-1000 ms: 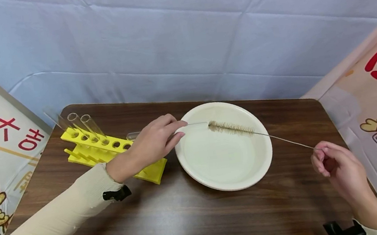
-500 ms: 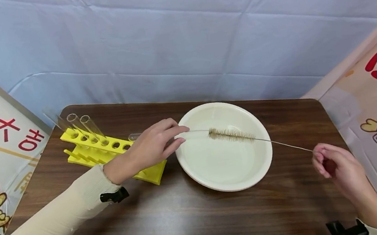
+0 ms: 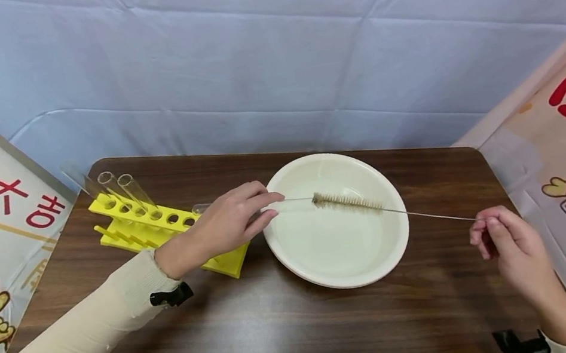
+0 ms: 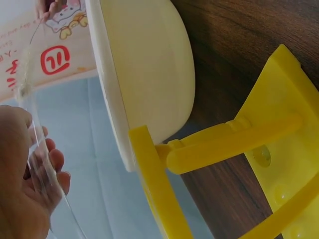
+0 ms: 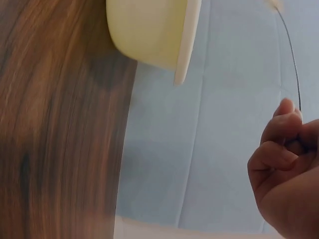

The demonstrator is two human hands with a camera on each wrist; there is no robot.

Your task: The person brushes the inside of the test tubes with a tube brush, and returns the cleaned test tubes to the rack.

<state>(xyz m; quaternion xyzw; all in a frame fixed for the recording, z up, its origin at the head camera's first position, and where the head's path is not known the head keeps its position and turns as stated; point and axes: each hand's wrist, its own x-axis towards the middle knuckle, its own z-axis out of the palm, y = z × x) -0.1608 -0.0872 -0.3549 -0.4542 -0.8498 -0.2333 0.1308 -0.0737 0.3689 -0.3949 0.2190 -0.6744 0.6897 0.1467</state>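
My left hand (image 3: 229, 220) grips a clear glass test tube (image 4: 45, 164), held nearly level over the basin's left rim. Its rounded end shows behind the hand, above the rack. At the tube's mouth lies the tip of a test tube brush (image 3: 346, 201) with tan bristles, above the white basin (image 3: 343, 279). Whether the tip sits just inside the glass cannot be told. To the right of the basin, my right hand (image 3: 515, 246) pinches the brush's thin wire handle (image 5: 294, 59) between thumb and fingers.
A yellow test tube rack (image 3: 224, 261) stands left of the basin, partly behind my left forearm, with several glass tubes (image 3: 135, 191) leaning in it. The dark wooden table (image 3: 306, 342) ends at a pale blue cloth backdrop (image 3: 255, 54).
The brush and the tube's mouth have dipped slightly toward the basin. My right hand has shifted a little and its fingers have turned on the wire. Both holds stay.
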